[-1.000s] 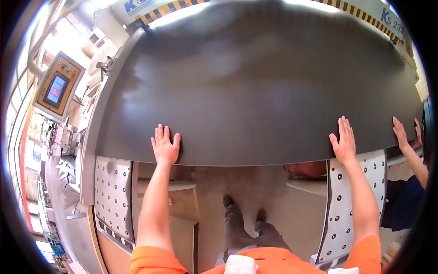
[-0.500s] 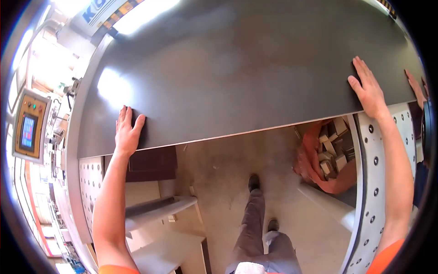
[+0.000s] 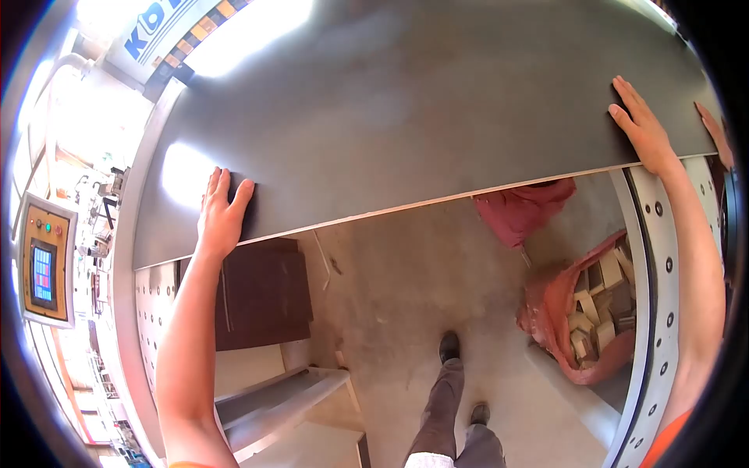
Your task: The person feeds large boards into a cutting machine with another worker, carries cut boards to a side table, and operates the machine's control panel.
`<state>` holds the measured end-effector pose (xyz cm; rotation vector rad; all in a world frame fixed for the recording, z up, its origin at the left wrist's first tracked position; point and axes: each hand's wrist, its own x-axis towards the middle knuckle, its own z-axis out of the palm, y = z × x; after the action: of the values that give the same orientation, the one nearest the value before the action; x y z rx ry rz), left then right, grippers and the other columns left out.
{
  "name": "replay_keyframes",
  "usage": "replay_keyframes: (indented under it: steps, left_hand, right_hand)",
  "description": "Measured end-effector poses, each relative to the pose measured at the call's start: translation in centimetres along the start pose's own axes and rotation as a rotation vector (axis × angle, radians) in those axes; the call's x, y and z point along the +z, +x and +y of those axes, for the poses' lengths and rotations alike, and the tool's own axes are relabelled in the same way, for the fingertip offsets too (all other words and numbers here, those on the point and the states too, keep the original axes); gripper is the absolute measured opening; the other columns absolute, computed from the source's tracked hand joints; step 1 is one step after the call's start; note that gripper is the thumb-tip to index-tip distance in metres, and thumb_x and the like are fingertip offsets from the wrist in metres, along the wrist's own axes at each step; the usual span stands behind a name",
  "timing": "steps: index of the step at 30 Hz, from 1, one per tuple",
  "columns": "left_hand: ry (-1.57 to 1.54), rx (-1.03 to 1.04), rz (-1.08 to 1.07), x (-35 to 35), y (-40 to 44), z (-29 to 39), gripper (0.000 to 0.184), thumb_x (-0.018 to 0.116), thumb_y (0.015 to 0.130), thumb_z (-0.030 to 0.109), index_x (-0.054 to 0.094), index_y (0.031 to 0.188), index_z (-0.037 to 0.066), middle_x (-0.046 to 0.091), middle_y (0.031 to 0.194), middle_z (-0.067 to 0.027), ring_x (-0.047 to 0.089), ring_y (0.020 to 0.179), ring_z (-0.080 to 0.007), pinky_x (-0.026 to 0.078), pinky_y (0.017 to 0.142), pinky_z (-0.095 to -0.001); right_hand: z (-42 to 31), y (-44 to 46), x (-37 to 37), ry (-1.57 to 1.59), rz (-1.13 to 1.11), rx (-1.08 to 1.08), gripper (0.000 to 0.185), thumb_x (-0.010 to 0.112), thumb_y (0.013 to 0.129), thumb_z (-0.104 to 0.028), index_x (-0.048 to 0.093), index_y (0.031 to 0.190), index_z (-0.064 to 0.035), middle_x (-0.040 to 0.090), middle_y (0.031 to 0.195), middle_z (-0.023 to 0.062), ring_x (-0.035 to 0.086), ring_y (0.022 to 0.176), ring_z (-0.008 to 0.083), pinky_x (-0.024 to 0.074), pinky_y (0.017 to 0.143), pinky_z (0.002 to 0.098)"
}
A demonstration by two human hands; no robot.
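A large dark grey panel [image 3: 406, 117] with a thin pale edge spans the upper part of the view. On its left end, close to the near edge, my left hand [image 3: 222, 209] lies flat with the fingers pointing away from me. Toward the right end my right hand [image 3: 644, 129] rests palm down, its fingers stretched out and the thumb apart. Neither hand grips anything. The panel bridges two perforated support tables, the left one [image 3: 158, 300] and the right one [image 3: 651, 296].
Another person's hand [image 3: 714, 134] touches the panel at far right. A control box with a screen [image 3: 43, 269] stands at left. Below are an open sack of wood offcuts [image 3: 550, 316], a dark red sack [image 3: 523, 214], a dark brown box [image 3: 264, 296] and a grey beam [image 3: 285, 398].
The panel's near edge sits farther from me on the right, exposing more floor and the dark red sack. Both hands stay flat on it. My view has shifted slightly.
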<state>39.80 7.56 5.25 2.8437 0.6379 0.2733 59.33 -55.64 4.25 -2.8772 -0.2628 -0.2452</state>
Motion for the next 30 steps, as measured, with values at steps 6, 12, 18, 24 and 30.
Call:
replay_keyframes:
  steps: [6, 12, 18, 24, 30]
  left_hand:
    - [0.039, 0.01, 0.03, 1.1, 4.4, -0.2, 0.084, 0.049, 0.096, 0.06, 0.039, 0.15, -0.004, 0.027, 0.162, -0.0208, 0.02, 0.152, -0.0327, 0.014, 0.124, -0.0424]
    - [0.035, -0.003, 0.031, 1.5, 7.0, 0.6, 0.087, 0.049, 0.094, 0.063, 0.039, 0.15, -0.004, 0.026, 0.162, -0.0204, 0.02, 0.153, -0.0301, 0.012, 0.124, -0.0434]
    - [0.048, -0.007, 0.035, 1.9, 9.1, 0.9, 0.087, 0.049, 0.094, 0.063, 0.04, 0.149, -0.004, 0.027, 0.162, -0.0201, 0.019, 0.153, -0.0285, 0.012, 0.124, -0.0426]
    - [0.038, -0.018, 0.033, 1.9, 10.6, 1.5, 0.088, 0.049, 0.094, 0.063, 0.04, 0.149, -0.005, 0.027, 0.162, -0.0196, 0.019, 0.153, -0.0279, 0.013, 0.124, -0.0418]
    - [0.08, 0.002, 0.039, 2.0, 11.3, 1.7, 0.084, 0.053, 0.094, 0.059, 0.042, 0.147, -0.005, 0.028, 0.161, -0.0214, 0.02, 0.153, -0.0291, 0.013, 0.124, -0.0431]
  right_hand:
    - [-0.2, 4.4, 1.1, 0.053, -0.001, -0.022, 0.066, 0.046, 0.102, -0.048, 0.035, 0.156, -0.0111, 0.028, 0.164, 0.0075, 0.022, 0.152, 0.0225, 0.0188, 0.123, 0.0356]
    - [-0.2, 7.4, 1.8, 0.022, -0.011, -0.033, 0.066, 0.046, 0.102, -0.048, 0.035, 0.156, -0.0107, 0.028, 0.164, 0.0084, 0.023, 0.152, 0.0235, 0.018, 0.123, 0.0355]
    - [0.1, 9.7, 2.5, -0.022, -0.011, -0.048, 0.066, 0.044, 0.103, -0.048, 0.034, 0.156, -0.0103, 0.028, 0.164, 0.0088, 0.022, 0.152, 0.0242, 0.018, 0.123, 0.0358]
    - [-0.8, 11.1, 2.6, 0.007, -0.01, -0.06, 0.063, 0.044, 0.103, -0.043, 0.034, 0.156, -0.0098, 0.029, 0.164, 0.0089, 0.023, 0.152, 0.0249, 0.0181, 0.123, 0.0361]
    - [-0.8, 11.4, 2.6, -0.009, 0.009, -0.098, 0.059, 0.045, 0.104, -0.037, 0.035, 0.155, -0.0089, 0.031, 0.162, 0.0087, 0.025, 0.151, 0.0256, 0.02, 0.122, 0.0367]
